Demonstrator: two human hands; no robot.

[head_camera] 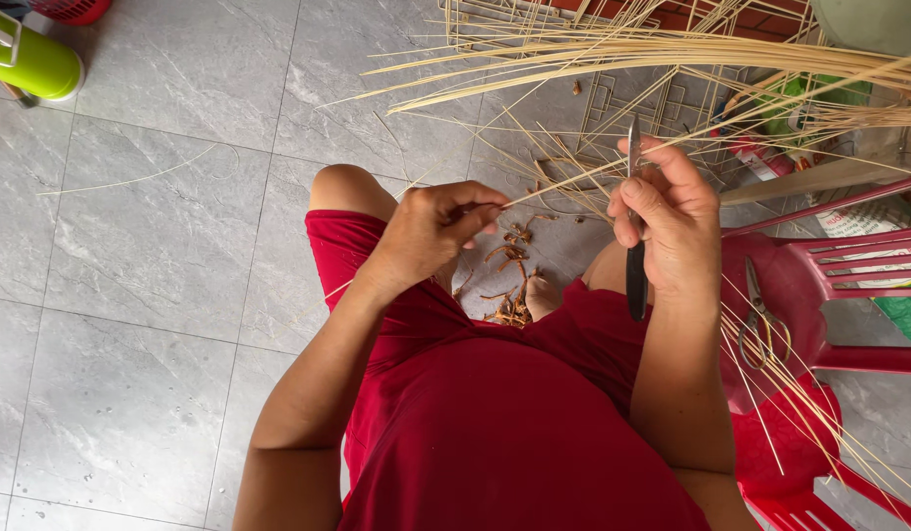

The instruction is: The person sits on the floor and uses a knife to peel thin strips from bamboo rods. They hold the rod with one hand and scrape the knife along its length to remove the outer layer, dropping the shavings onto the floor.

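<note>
Person sitting, red clothes, gray tile floor (150, 246). Left hand (426, 231) closed, pinching end of thin bamboo strip (563, 182) between thumb and fingers. Right hand (672, 221) wrapped round knife (635, 265), dark handle down, blade up, blade touching strip. Strip runs from left hand up-right across blade. Brown shavings (509, 280) on floor between knees. Loose pile of strips (691, 54) ahead. Scissors (760, 320) on red plastic chair (849, 285), right side. Green flask (28, 59) far top left.
</note>
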